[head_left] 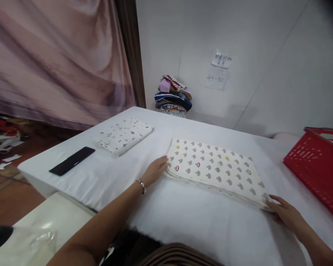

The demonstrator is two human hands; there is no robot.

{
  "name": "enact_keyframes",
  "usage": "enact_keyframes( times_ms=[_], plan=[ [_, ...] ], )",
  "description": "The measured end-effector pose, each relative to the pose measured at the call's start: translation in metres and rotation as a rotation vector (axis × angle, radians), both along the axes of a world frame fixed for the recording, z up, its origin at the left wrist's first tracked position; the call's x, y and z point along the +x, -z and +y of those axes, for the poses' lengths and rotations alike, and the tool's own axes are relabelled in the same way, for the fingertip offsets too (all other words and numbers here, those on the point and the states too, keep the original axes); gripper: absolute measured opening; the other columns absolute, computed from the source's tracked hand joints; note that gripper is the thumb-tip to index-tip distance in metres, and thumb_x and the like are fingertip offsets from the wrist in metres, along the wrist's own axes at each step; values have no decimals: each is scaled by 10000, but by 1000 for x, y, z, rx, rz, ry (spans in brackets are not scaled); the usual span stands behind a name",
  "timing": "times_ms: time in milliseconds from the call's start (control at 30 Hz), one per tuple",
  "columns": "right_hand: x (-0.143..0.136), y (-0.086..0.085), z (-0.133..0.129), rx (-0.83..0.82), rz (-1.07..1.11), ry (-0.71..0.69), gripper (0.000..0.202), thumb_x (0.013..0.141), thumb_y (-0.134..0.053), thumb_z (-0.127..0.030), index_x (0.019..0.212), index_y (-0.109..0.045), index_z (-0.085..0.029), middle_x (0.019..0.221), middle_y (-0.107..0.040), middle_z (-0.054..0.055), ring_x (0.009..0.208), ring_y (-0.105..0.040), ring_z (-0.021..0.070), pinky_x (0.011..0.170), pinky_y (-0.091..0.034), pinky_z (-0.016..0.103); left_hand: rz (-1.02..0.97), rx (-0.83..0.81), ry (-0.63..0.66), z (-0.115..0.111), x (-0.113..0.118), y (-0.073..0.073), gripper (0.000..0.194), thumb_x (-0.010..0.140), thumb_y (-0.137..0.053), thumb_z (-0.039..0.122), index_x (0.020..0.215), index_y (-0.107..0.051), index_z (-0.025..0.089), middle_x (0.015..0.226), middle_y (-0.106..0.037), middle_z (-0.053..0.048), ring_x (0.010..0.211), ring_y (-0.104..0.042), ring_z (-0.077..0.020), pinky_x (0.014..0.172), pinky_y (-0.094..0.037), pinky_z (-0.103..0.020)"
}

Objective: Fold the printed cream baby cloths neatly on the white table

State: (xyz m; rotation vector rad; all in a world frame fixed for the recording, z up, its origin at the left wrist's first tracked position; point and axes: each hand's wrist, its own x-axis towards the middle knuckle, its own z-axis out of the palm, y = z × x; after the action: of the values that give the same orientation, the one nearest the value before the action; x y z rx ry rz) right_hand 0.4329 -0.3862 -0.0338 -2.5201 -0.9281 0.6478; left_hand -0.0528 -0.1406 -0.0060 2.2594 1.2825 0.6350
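Observation:
A white cloth printed with grey mushrooms (211, 162) lies folded into a long rectangle on the white-covered table (199, 214). A few of its mushrooms are red, yellow or green. At the cloth's left end, my left hand (157, 170) grips the edge, its fingertips partly hidden. My right hand (285, 212) pinches the near right corner, thumb on top and the other fingers underneath. Farther left on the table rests another folded white cloth with small dark prints (124, 135), apart from both hands.
A black flat phone-like slab (72, 161) lies near the table's left edge. On the right stands a red plastic basket (316, 166). A pile of folded fabrics (173, 96) sits behind the table against the wall. Handwritten paper signs (215, 78) hang there, and a pink curtain (58, 62) covers the left.

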Motion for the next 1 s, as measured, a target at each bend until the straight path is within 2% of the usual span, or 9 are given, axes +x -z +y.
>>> enact_keyframes(
  times_ms=[100,167,267,367,533,633,733,900,1000],
  plan=[
    [-5,-10,-1,16,-130,-13,523,688,-453,-617,1141,-435,-357,978,-647,179,773,-659,293,744,-498,444,-98,-15,-144,-2,-17,-1,311,843,-477,365,1043,-648,200,1142,-646,-44,1067,-577,-194,938,-460,-322],
    [-19,-19,4,98,-337,-106,496,717,-420,-620,1133,-452,-351,1109,-603,180,903,-627,323,834,-474,470,-116,7,-155,-8,-25,-4,233,823,-500,317,948,-663,208,1015,-672,-32,959,-599,-186,874,-483,-323],
    [-60,-32,21,279,-421,-290,398,800,-347,-559,1087,-501,-329,1190,-577,134,1038,-573,314,876,-478,454,-136,54,-93,-19,-26,-10,174,822,-513,277,870,-665,209,922,-667,-27,877,-594,-172,821,-486,-314],
    [-113,-40,46,336,-386,-512,325,857,-342,-461,998,-579,-289,1134,-617,96,1113,-536,285,943,-456,429,-119,155,-8,-24,-18,-13,154,838,-515,227,868,-664,202,901,-659,-32,883,-578,-168,818,-478,-314],
    [-186,-40,85,525,-363,-834,312,926,-381,-364,960,-657,-224,1040,-650,79,998,-579,253,878,-490,414,61,360,196,-18,-3,-12,223,861,-473,125,949,-670,183,970,-651,-72,939,-545,-195,824,-466,-349],
    [-213,-39,103,613,-375,-920,287,932,-399,-291,951,-671,-205,1002,-656,78,959,-579,233,851,-490,396,146,401,275,-12,1,-11,267,852,-455,78,978,-664,186,1047,-645,-74,995,-530,-205,827,-458,-354],
    [-230,-37,118,621,-381,-985,257,921,-430,-257,972,-676,-206,1008,-654,80,948,-569,228,843,-476,389,192,376,331,-8,1,-10,256,846,-459,67,924,-670,190,1037,-657,-61,1002,-524,-202,830,-453,-345],
    [-243,-33,129,520,-361,-1014,251,907,-446,-226,965,-689,-213,955,-650,69,875,-560,210,786,-455,361,183,367,327,-7,0,-7,233,867,-452,97,919,-665,176,999,-666,-63,971,-527,-202,826,-448,-342],
    [-244,-29,129,519,-332,-976,252,893,-451,-197,963,-693,-214,961,-649,64,880,-554,205,788,-448,348,160,381,348,-7,-2,-9,243,874,-439,102,948,-657,179,1009,-663,-65,975,-527,-197,822,-443,-340]
  ],
)
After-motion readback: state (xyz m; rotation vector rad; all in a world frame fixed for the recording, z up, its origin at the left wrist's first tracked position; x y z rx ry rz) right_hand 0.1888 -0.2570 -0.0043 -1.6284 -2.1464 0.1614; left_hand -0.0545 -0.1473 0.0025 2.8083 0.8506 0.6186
